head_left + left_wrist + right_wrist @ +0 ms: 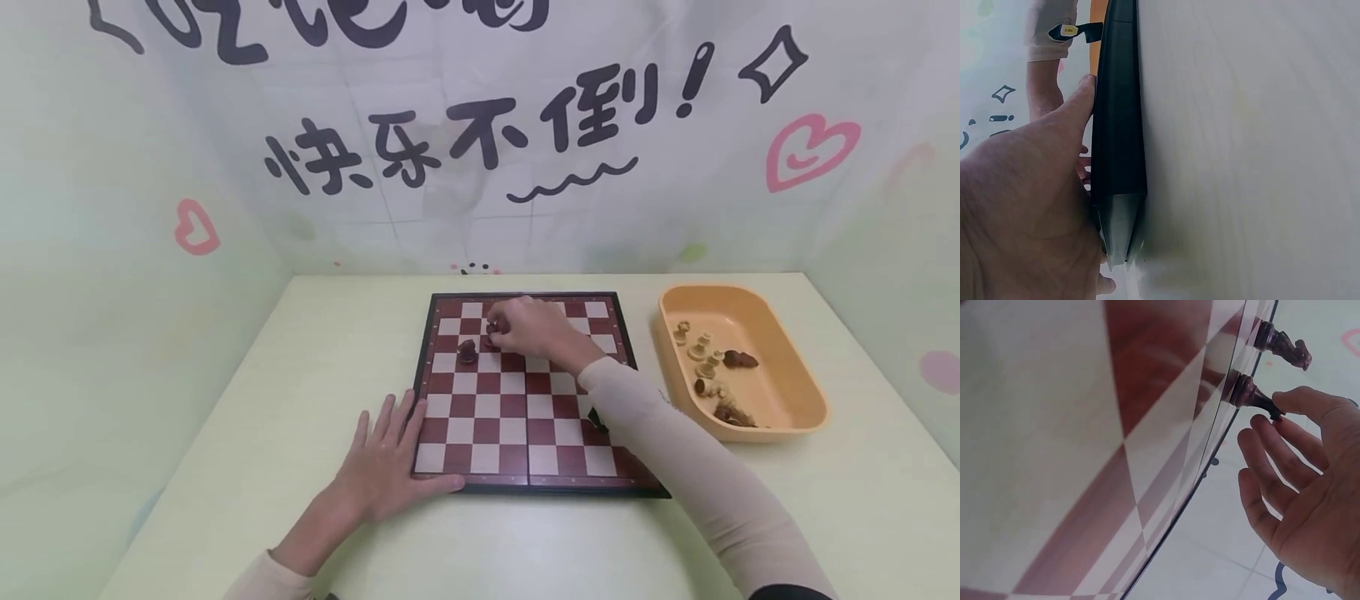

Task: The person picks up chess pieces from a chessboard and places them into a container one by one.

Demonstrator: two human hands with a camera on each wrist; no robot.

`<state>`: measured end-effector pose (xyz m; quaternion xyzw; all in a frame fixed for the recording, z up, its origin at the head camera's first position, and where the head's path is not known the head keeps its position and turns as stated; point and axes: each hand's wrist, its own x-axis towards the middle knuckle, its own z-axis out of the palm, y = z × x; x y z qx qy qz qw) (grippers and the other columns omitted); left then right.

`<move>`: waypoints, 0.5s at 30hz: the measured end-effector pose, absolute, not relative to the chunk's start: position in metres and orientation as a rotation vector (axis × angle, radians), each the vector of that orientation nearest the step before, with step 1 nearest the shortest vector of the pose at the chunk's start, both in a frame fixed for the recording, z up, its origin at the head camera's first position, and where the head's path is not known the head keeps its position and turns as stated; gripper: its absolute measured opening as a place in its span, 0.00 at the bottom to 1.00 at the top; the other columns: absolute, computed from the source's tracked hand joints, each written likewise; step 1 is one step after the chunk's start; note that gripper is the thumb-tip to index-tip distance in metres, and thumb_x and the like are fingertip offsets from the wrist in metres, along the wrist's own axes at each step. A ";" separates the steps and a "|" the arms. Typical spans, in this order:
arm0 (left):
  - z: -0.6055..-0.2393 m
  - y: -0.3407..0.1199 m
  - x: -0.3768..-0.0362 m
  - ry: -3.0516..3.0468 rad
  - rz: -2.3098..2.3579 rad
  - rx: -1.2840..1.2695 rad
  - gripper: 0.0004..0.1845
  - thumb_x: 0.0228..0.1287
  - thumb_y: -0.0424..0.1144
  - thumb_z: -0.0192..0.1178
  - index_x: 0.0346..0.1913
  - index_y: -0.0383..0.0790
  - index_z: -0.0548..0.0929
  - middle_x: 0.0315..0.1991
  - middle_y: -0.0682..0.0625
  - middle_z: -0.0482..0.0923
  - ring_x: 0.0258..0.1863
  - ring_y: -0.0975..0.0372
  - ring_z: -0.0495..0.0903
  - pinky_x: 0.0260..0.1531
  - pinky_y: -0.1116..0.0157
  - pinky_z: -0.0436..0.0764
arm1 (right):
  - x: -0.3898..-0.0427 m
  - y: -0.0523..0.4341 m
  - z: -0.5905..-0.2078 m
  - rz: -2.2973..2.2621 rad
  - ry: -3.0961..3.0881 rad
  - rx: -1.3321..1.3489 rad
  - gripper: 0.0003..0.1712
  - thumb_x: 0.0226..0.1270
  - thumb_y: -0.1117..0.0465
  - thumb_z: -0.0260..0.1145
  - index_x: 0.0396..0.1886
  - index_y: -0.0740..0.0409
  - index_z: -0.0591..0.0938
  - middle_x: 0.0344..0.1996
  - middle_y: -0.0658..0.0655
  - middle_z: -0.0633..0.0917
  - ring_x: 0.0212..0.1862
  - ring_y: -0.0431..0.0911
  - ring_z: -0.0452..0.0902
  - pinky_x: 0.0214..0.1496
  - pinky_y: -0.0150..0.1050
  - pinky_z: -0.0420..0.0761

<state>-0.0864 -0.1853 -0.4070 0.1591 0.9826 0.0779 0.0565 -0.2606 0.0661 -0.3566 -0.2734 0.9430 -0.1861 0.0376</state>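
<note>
1. Right hand (528,327) at the far rows of the chessboard (517,417), grip pinching the top of a dark chess piece (1249,395) that stands on its square.
2. Beside it, a 2nd dark piece (468,350), a knight, standing untouched.
3. Left hand (390,458) flat on the table (300,375), grip released, thumb along the board's near left corner.
4. Right of the board, an orange tray (795,367) holding light and dark pieces.
</note>
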 end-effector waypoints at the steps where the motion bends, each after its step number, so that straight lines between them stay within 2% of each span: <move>1: -0.407 -0.185 -0.086 2.976 0.237 0.477 0.68 0.52 0.88 0.41 0.81 0.35 0.50 0.81 0.38 0.42 0.79 0.41 0.39 0.72 0.38 0.39 | -0.260 0.066 -0.357 -0.575 2.896 -0.845 0.18 0.70 0.54 0.69 0.56 0.54 0.86 0.36 0.49 0.85 0.34 0.42 0.78 0.33 0.37 0.78; 7: -0.408 -0.183 -0.085 2.978 0.230 0.465 0.68 0.52 0.88 0.41 0.82 0.36 0.50 0.81 0.39 0.42 0.79 0.42 0.39 0.72 0.38 0.39 | -0.260 0.064 -0.358 -0.590 2.897 -0.846 0.19 0.69 0.54 0.69 0.57 0.56 0.86 0.35 0.50 0.85 0.31 0.42 0.77 0.28 0.35 0.76; 15: -0.406 -0.181 -0.083 2.962 0.226 0.447 0.68 0.52 0.88 0.42 0.82 0.36 0.50 0.81 0.38 0.42 0.79 0.42 0.39 0.73 0.39 0.38 | -0.260 0.067 -0.359 -0.596 2.896 -0.892 0.16 0.72 0.54 0.67 0.54 0.55 0.88 0.35 0.49 0.86 0.30 0.41 0.77 0.30 0.36 0.77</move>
